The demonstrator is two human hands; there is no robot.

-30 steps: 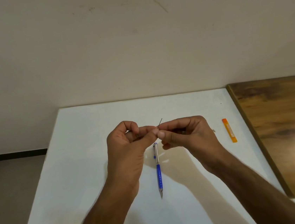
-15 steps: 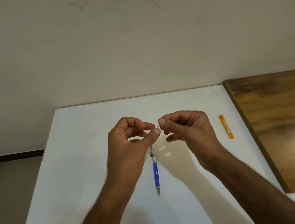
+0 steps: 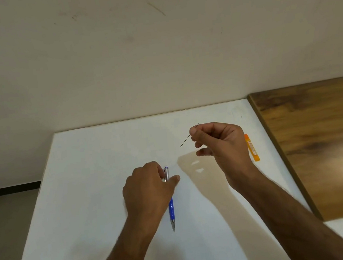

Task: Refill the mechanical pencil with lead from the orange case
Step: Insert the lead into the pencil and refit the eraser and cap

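Orange case (image 3: 252, 147), one pencil (image 3: 171, 207), one lead (image 3: 185, 140), two hands

Plain room: white table (image 3: 99, 180), scuffed wall (image 3: 156, 46)

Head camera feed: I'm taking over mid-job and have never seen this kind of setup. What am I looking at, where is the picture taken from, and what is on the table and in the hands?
There is no machine here. A person works with two bare hands, and the single picture comes from a wide-angle camera worn on the head, looking forward and down.

The right hand is raised above the white table and pinches a thin dark pencil lead between thumb and fingertips; most of the lead sticks out toward the left.

The left hand is down at the mechanical pencil, a blue and silver one lying on the table with its tip toward the person. The fingers are at its upper silver end, but whether they already grip it cannot be told.

The orange case lies on the table behind the right hand, near a brown wooden surface on the right.
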